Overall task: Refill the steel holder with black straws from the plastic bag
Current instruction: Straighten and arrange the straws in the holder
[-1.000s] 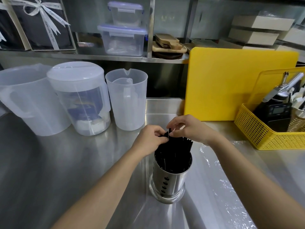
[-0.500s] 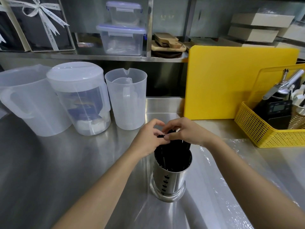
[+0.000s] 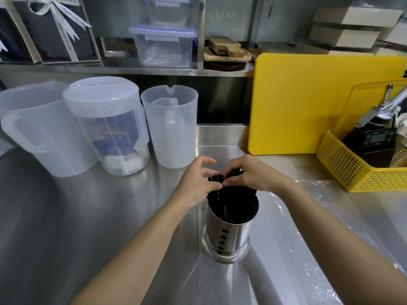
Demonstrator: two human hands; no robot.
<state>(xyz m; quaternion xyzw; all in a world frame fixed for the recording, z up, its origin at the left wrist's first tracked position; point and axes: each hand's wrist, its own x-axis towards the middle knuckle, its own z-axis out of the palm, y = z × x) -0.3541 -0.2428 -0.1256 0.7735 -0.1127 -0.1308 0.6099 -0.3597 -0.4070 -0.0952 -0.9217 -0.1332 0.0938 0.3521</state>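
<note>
Black straws [image 3: 229, 201] upright in perforated steel holder [image 3: 229, 234], both hands' grip, left hand [image 3: 196, 183] and right hand [image 3: 251, 172], apparently pinched on straw tops above holder

Both forearms are bare from the near edge of the view up to the wrists, with no sleeves showing. The left hand [image 3: 195, 183] and the right hand [image 3: 253, 176] are bare too: no gloves, rings, watch or bands visible.

Three clear jugs [image 3: 169, 126], two hands [image 3: 197, 183], one steel holder [image 3: 229, 232], one yellow basket [image 3: 356, 172].
</note>
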